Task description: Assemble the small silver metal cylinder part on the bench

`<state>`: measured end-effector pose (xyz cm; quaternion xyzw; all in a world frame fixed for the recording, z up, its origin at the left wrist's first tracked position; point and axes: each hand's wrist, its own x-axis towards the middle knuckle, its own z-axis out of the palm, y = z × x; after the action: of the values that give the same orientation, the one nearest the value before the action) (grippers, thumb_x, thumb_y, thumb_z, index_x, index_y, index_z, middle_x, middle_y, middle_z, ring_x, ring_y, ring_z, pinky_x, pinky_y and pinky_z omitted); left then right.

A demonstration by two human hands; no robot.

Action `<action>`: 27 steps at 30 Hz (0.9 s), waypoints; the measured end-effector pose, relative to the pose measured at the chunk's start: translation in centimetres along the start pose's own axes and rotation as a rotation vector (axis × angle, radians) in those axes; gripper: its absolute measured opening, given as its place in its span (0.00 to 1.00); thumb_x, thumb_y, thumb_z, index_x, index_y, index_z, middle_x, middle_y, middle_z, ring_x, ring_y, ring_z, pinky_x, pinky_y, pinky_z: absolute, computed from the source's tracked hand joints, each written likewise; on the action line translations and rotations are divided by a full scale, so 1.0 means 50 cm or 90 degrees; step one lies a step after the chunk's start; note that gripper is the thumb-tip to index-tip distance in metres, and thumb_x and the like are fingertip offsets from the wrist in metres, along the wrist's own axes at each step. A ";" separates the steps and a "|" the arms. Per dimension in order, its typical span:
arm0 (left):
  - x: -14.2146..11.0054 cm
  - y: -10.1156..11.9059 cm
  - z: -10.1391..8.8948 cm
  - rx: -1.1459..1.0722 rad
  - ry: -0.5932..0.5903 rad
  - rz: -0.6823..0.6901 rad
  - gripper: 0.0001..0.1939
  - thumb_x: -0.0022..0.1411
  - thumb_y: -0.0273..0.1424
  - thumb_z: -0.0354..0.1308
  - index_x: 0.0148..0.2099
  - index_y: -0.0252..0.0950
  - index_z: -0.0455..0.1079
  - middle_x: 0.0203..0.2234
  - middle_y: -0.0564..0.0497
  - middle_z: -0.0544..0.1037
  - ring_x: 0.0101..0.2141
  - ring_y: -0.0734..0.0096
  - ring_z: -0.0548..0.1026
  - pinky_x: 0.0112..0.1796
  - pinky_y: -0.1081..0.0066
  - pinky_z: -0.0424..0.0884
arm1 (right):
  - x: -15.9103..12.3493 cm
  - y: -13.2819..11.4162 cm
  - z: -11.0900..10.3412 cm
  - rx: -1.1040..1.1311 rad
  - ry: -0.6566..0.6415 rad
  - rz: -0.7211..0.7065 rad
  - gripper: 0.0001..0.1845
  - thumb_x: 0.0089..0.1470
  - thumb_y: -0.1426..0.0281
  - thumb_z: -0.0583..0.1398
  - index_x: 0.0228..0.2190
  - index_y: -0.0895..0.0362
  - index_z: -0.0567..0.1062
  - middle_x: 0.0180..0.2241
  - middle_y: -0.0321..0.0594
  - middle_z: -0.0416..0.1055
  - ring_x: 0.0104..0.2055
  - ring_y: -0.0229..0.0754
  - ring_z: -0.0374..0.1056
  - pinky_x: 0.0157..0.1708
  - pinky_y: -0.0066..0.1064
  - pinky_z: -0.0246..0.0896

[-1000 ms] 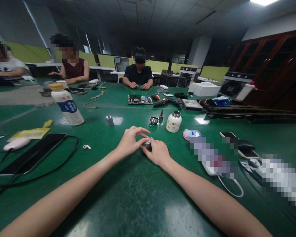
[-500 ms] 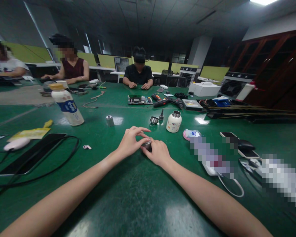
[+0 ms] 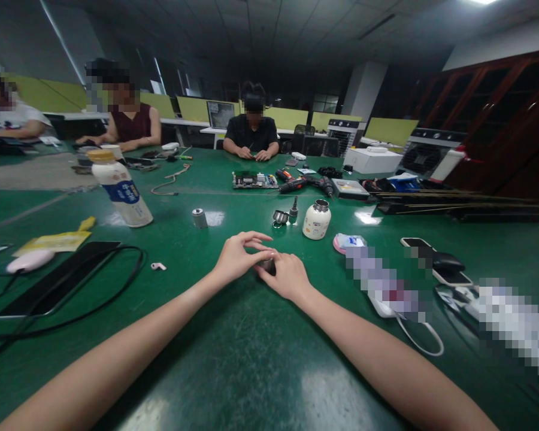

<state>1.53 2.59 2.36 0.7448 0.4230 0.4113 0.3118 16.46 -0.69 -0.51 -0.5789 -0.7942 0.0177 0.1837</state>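
Observation:
A small, dark grey round metal part (image 3: pixel 266 263) sits low over the table between my two hands, mostly covered by fingers. My right hand (image 3: pixel 290 276) is closed around it, thumb on the near side and fingers curled over the far side. From the left, my left hand (image 3: pixel 238 258) meets it with thumb and bent index finger at its top, while the other fingers stretch out above. Beyond the hands stand a grey metal cylinder (image 3: pixel 200 218), a small steel cup-like piece with a ring (image 3: pixel 279 218), a dark pointed fitting (image 3: pixel 293 209) and a cream, open-topped bottle (image 3: pixel 317 220).
Left lie a white drink bottle (image 3: pixel 126 194), a black tablet (image 3: pixel 58 278) with cable and an earbud (image 3: pixel 159 266). Farther back are a circuit board (image 3: pixel 254 180) and power drills (image 3: pixel 303 184). Phones (image 3: pixel 451 278) lie right. Three people sit around the table.
My fingers have shifted slightly over the metal part, which is now more covered. The person opposite has brought both hands closer together.

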 end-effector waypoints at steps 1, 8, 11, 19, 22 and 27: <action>0.002 0.001 -0.003 -0.007 -0.004 -0.005 0.17 0.49 0.38 0.66 0.41 0.37 0.76 0.32 0.48 0.83 0.42 0.57 0.79 0.47 0.62 0.71 | 0.000 0.000 0.000 0.002 0.001 0.001 0.22 0.60 0.53 0.52 0.44 0.58 0.71 0.37 0.45 0.77 0.41 0.47 0.73 0.40 0.34 0.58; 0.023 0.016 -0.053 -0.053 -0.234 0.005 0.19 0.57 0.38 0.60 0.48 0.35 0.73 0.42 0.45 0.81 0.42 0.61 0.79 0.43 0.65 0.74 | -0.001 0.000 -0.003 -0.003 0.000 0.003 0.25 0.60 0.52 0.52 0.46 0.59 0.69 0.38 0.47 0.77 0.42 0.48 0.72 0.40 0.34 0.58; 0.022 0.017 -0.057 -0.037 -0.210 0.016 0.17 0.56 0.37 0.61 0.46 0.35 0.74 0.38 0.46 0.82 0.41 0.61 0.79 0.44 0.64 0.74 | -0.001 0.000 -0.001 -0.010 0.003 -0.001 0.24 0.60 0.52 0.52 0.44 0.59 0.69 0.37 0.46 0.76 0.41 0.48 0.72 0.40 0.34 0.58; 0.011 0.013 -0.037 -0.001 -0.130 0.050 0.19 0.53 0.36 0.64 0.47 0.37 0.72 0.37 0.47 0.82 0.42 0.59 0.79 0.47 0.61 0.72 | 0.000 0.001 0.003 -0.005 -0.006 0.001 0.25 0.60 0.52 0.52 0.46 0.59 0.68 0.38 0.47 0.76 0.42 0.48 0.72 0.41 0.34 0.58; 0.008 0.010 -0.028 0.007 -0.110 0.038 0.18 0.52 0.37 0.65 0.45 0.37 0.73 0.35 0.48 0.82 0.39 0.60 0.80 0.45 0.63 0.72 | 0.000 0.001 0.002 0.006 -0.002 -0.002 0.25 0.60 0.53 0.52 0.48 0.60 0.68 0.39 0.47 0.76 0.43 0.48 0.72 0.41 0.34 0.58; -0.001 0.007 -0.003 0.010 0.008 0.006 0.17 0.50 0.40 0.66 0.40 0.36 0.73 0.27 0.50 0.82 0.34 0.60 0.80 0.43 0.62 0.73 | 0.000 -0.001 -0.002 0.005 -0.009 0.006 0.22 0.60 0.53 0.52 0.41 0.59 0.71 0.36 0.46 0.77 0.41 0.48 0.73 0.40 0.34 0.59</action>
<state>1.53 2.43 2.70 0.7466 0.4249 0.4142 0.3009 16.43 -0.74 -0.42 -0.5817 -0.7928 0.0258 0.1800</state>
